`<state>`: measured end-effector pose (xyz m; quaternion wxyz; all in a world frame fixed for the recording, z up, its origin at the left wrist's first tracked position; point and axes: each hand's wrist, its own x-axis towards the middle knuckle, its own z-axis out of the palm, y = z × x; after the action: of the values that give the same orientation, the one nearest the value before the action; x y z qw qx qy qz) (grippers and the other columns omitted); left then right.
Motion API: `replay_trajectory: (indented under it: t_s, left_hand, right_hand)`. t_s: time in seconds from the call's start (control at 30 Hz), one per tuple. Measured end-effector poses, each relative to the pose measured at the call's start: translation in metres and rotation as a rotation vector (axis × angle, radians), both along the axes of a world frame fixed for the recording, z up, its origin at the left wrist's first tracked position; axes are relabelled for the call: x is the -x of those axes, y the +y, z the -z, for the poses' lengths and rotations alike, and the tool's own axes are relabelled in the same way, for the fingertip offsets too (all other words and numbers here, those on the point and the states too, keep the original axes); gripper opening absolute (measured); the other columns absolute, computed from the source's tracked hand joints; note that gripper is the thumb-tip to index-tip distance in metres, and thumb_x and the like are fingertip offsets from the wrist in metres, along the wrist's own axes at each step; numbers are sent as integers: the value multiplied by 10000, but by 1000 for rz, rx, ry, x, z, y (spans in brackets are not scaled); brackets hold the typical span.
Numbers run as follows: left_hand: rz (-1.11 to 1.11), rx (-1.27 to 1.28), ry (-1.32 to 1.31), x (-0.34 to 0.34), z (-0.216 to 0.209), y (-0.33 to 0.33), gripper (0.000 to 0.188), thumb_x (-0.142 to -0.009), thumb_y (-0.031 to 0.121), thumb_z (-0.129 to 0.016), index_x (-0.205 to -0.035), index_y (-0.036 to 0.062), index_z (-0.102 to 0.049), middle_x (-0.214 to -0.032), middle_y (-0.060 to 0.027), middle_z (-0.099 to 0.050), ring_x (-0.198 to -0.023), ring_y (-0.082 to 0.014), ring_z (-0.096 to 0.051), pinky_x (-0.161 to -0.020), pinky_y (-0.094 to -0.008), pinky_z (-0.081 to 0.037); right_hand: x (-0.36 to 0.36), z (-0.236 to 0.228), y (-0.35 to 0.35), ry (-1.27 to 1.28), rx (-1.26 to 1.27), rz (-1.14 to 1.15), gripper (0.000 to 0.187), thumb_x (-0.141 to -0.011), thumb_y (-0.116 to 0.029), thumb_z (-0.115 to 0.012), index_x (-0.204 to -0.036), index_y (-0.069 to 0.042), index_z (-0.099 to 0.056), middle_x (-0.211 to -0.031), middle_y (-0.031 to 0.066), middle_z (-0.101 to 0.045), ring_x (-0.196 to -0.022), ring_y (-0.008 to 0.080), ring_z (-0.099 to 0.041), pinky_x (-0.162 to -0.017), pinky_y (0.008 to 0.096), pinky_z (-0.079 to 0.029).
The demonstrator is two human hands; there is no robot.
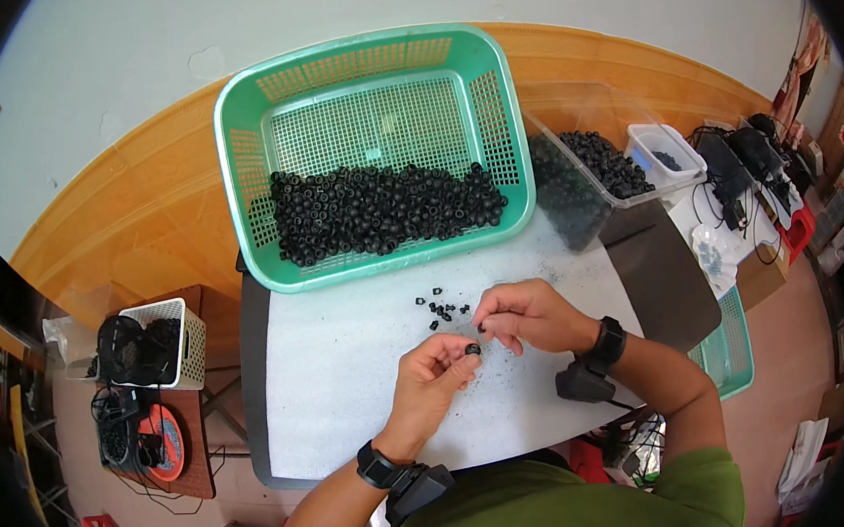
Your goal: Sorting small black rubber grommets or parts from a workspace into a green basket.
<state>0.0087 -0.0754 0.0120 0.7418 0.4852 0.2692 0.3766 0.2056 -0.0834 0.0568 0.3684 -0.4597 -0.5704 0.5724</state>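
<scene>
Between thumb and fingers, my left hand (430,384) pinches a small black ring-shaped part (472,350), its round opening facing up. Just above and to the right of it, my right hand (533,314) has its thumb and forefinger closed on a tiny dark piece (481,328), too small to make out fully. The two hands are close together but apart. Several tiny black pieces (436,311) lie loose on the white sheet (333,389), just beyond my fingers.
Beyond the sheet, a green mesh basket (388,269) holds a heap of black round parts (378,207). To its right, a clear plastic bin (625,198) holds more, with a small white tub (666,150) at its corner. A side table (192,420) at left carries a cream basket (191,351) and an orange bowl (182,461).
</scene>
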Motion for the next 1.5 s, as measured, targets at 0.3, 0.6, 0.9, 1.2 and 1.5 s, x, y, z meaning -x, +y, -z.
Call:
replay_trajectory:
  t_s: [0.3, 0.6, 0.9, 1.2, 1.5]
  left_hand:
    - [13, 3, -20, -1, 0, -1, 124, -831, 32, -632, -945, 34, -584, -758, 36, -535, -640, -37, -500, -557, -175, -407]
    - [-9, -16, 5, 0, 0, -2, 123, -834, 43, -631, -951, 31, -593, -763, 18, -581, -645, -40, -514, -559, -180, -415]
    - [-16, 62, -19, 0, -3, 0, 101, -864, 44, -576, -962, 22, -590, -736, 8, -575, -599, -40, -472, -527, -170, -371]
    - [55, 160, -128, 3, -3, 3, 63, -859, 46, -580, -921, 43, -592, -675, 52, -525, -516, 5, -356, -437, -159, -238]
    - [121, 169, -167, 7, -4, 0, 101, -842, 7, -569, -941, 10, -587, -720, 29, -555, -520, -4, -358, -451, -168, -248]
  right_hand:
    - [11, -4, -9, -219, -446, -70, 83, -844, -11, -540, -914, -9, -584, -779, 67, -515, -645, 171, -525, -564, 268, -414]
    - [18, -1, -16, -361, -614, -12, 96, -823, 5, -575, -915, -13, -594, -773, 71, -558, -681, 197, -547, -603, 281, -430]
    - [18, 7, -11, -283, -712, 15, 136, -770, -14, -637, -896, -10, -586, -759, 83, -535, -625, 178, -528, -537, 284, -412]
    - [32, 18, -15, -491, -816, 105, 285, -652, -19, -686, -887, -53, -528, -775, 94, -487, -623, 267, -533, -506, 346, -420]
    - [30, 25, -18, -378, -805, 90, 265, -672, -35, -694, -773, -43, -449, -654, 112, -500, -548, 297, -532, -468, 362, -406]
